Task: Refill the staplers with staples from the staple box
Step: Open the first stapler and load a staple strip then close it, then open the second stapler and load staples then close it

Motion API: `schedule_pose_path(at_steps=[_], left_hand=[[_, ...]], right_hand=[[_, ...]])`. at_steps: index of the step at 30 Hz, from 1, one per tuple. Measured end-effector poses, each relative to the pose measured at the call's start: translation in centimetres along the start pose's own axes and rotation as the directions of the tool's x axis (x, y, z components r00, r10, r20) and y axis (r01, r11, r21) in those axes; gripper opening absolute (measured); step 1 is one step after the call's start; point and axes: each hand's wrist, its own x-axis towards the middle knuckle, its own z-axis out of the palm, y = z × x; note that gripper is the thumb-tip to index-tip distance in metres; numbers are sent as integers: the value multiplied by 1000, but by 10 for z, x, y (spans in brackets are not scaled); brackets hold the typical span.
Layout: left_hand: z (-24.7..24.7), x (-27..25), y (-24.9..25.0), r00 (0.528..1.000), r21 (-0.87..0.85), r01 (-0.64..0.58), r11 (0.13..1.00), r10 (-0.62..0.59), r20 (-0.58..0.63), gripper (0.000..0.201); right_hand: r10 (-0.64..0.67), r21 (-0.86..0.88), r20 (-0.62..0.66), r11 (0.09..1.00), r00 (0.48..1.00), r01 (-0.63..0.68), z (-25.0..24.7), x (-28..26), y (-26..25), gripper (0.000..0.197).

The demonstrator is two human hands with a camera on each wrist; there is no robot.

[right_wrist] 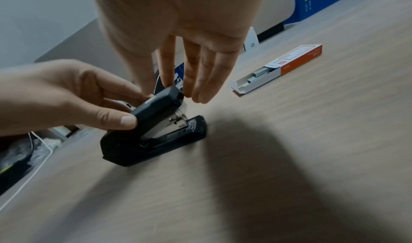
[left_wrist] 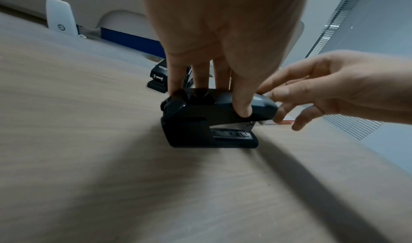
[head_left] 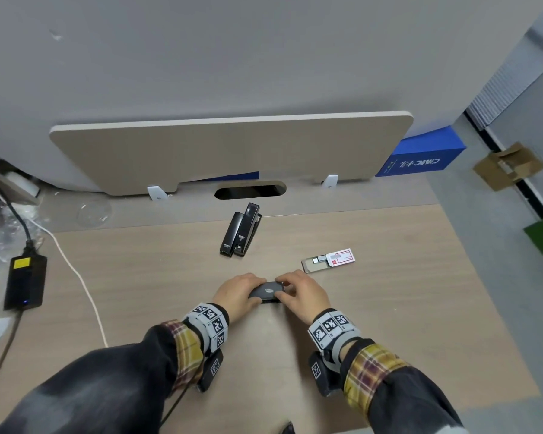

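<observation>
Small stapler: a black stapler (head_left: pixel 266 292) sits on the table (head_left: pixel 389 308), close to the person, between both hands; its base is flat on the table and its top part is tipped up a little at the front

Left hand: the left hand (head_left: pixel 237 294) holds the back half of the small stapler, thumb (left_wrist: pixel 242 104) on the near side and fingers curled over the top

Right hand: the right hand (head_left: pixel 303 294) pinches the front tip of the small stapler's top with its fingertips (right_wrist: pixel 169 82); the other fingers hang down straight, just beside the tip

Staple box: the white and red staple box (head_left: pixel 328 260) lies on the table, to the right of the small stapler and a bit farther away; its tray is slid out, with grey staples (right_wrist: pixel 259 75) showing inside

Other staplers: two long black staplers (head_left: pixel 240 231) lie side by side, touching, past the small stapler and toward the back of the table

Power brick: a black power brick (head_left: pixel 25 281) with a yellow sticker lies far to the left of the small stapler, with a white cord (head_left: pixel 76 270) near it

Blue box: a blue box (head_left: pixel 420 156) stands far behind the small stapler, to the right
</observation>
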Motion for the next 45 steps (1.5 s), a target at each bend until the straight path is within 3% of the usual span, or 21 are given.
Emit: schedule_pose_path(at_steps=[5, 11, 15, 18, 22, 27, 33, 35, 36, 38, 41, 45], left_hand=[[4, 2, 2, 1000, 16, 21, 1000, -21, 1, 47], [-6, -1, -5, 998, 60, 34, 998, -37, 58, 38], [-17, 11, 3, 991, 173, -87, 981, 68, 114, 41], [-22, 24, 14, 991, 192, -130, 973, 120, 65, 40], [-23, 30, 14, 997, 145, -65, 987, 68, -20, 40], [-21, 26, -5, 992, 13, 121, 993, -120, -41, 42], [-26, 23, -11, 982, 17, 188, 982, -188, -34, 37], [-27, 21, -7, 970, -31, 240, 970, -241, -35, 41], [-26, 21, -4, 962, -72, 271, 960, -274, -25, 42], [-21, 25, 0, 959, -133, 283, 950, -284, 12, 40], [-16, 32, 5, 976, -208, 218, 954, -215, 35, 32], [-34, 38, -3, 976, -247, 183, 952, -206, -72, 8]], right_hand=[[21, -6, 21, 1000, 1000, -21, 5, 7, 3, 25], [29, 95, -67, 995, 997, -22, -5, 5, 0, 26], [-46, -62, 49, 997, 998, 49, -18, 7, -13, 39], [-7, -202, 128, 979, 992, 33, -18, 10, -22, 45], [54, -264, 74, 964, 996, -33, -20, 18, -21, 37], [30, -264, 87, 965, 996, -6, -23, 27, -22, 35], [-205, -354, 121, 905, 971, 236, -35, 53, -29, 43], [-242, -376, 31, 896, 970, 236, -37, 63, -39, 40], [-205, -348, -60, 922, 977, 172, -36, 65, -44, 35], [-2, -183, -184, 983, 983, -32, -33, 65, -51, 29], [247, -33, -55, 968, 968, -249, -20, 61, -52, 48], [316, -148, 59, 941, 947, -305, -8, 63, -50, 67]])
